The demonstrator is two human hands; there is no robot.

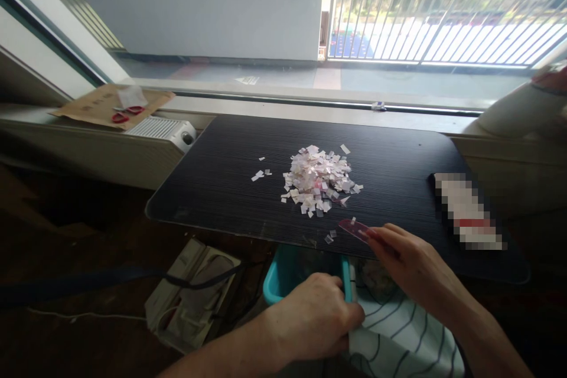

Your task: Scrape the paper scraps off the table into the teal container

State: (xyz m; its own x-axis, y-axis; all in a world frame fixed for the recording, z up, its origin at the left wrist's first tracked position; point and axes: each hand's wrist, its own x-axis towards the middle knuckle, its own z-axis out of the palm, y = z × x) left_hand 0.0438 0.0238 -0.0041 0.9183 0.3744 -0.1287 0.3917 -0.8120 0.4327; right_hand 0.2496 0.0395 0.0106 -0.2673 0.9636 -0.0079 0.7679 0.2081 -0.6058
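My left hand (314, 313) is closed on the right rim of a turquoise plastic bin (271, 283), which sits just below the table's near edge. In my right hand (405, 254), pinched between thumb and fingers, is a thin pink see-through plastic strip (353, 228). Its rounded end lies at the tabletop, with a small scrap on it. Beyond the strip, a heap of small cut paper scraps (316, 174) covers the middle of the dark wood-grain table (221, 189). A few loose scraps (330, 237) lie near the front edge, others left of the heap.
A dark-edged object (467, 212), blurred out, lies at the table's right. On the sill at left, red-handled scissors (126, 113) rest on a brown envelope (93, 107). Striped pale cloth (403, 331) is beneath my right arm. A whitish box-like item (195, 295) stands below the table.
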